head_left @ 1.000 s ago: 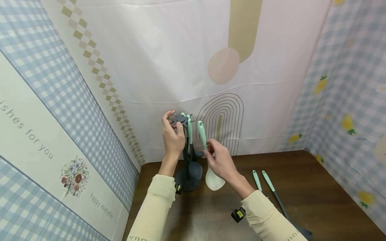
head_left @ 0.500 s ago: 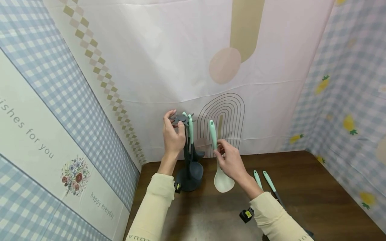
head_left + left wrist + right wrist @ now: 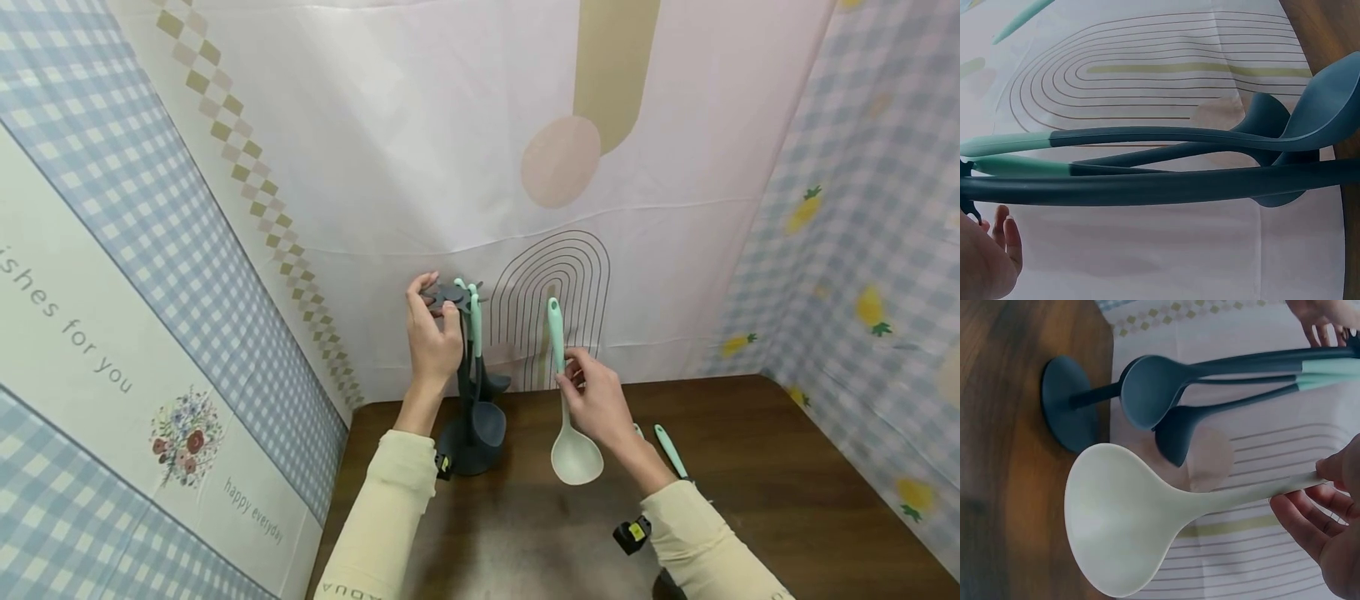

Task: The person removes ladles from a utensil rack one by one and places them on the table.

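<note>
My right hand [image 3: 598,402] pinches a pale ladle [image 3: 577,457] just below its mint handle. The ladle hangs upright, bowl down, right of the dark utensil stand [image 3: 464,371] and apart from it. In the right wrist view its wide bowl [image 3: 1116,519] fills the lower left, with thumb and fingertips on the shaft. My left hand [image 3: 434,346] holds the stand's hooked top between thumb and fingers. Several dark utensils with mint handles hang there, among them a dark ladle [image 3: 489,425]. The left wrist view shows the stand's pole [image 3: 1147,190] with the hanging utensils beside it.
On the brown wooden table [image 3: 787,467], another mint-handled utensil [image 3: 670,450] lies right of my right wrist. A second mint handle is mostly hidden behind that wrist. A white patterned cloth [image 3: 405,167] hangs behind the stand, and blue checked cloths flank both sides.
My right hand has carried the pale ladle rightward, away from the stand. The left hand has stayed on the stand's top. My right forearm now covers more of the utensils lying on the table.
</note>
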Motion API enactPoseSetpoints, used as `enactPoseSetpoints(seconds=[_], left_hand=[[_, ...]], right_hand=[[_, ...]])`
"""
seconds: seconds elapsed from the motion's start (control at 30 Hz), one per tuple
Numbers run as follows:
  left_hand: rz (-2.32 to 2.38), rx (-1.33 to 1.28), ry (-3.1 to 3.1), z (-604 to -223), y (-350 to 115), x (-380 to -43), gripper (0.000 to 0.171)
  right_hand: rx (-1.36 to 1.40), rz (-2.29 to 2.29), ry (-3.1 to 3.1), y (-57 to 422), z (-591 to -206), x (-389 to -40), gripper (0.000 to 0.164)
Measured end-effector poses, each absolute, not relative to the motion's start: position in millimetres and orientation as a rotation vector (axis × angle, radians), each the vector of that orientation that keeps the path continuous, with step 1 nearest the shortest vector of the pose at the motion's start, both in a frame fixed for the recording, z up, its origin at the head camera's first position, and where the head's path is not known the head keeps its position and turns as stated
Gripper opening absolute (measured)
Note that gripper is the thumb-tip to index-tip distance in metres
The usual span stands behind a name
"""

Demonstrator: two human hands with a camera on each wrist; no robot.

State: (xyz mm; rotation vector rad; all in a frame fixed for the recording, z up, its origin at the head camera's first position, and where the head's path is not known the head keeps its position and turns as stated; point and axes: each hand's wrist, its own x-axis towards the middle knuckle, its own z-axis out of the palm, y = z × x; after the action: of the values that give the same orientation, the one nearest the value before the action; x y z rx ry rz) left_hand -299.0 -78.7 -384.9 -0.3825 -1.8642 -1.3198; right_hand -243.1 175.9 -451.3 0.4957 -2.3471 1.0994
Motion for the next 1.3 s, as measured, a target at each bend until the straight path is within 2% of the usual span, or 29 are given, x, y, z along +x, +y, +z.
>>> enactPoseSetpoints(seconds=[0.33,0.87,1.3], left_hand=[[-1.311,-0.377,-1.863,-385,-78,-298,0.054],[-1.313,-0.365,-1.869,-385,-77,-299,0.054],[-1.308,-0.362,-1.878,-386,-78,-300,0.053]], right_hand=[[0.320,1.132,-2.460,198,-475,-250,0.025],[0.220,1.095,-2.547,222,-515,-252,0.022],[0.139,1.091,-2.595,234,-552,-241,0.021]])
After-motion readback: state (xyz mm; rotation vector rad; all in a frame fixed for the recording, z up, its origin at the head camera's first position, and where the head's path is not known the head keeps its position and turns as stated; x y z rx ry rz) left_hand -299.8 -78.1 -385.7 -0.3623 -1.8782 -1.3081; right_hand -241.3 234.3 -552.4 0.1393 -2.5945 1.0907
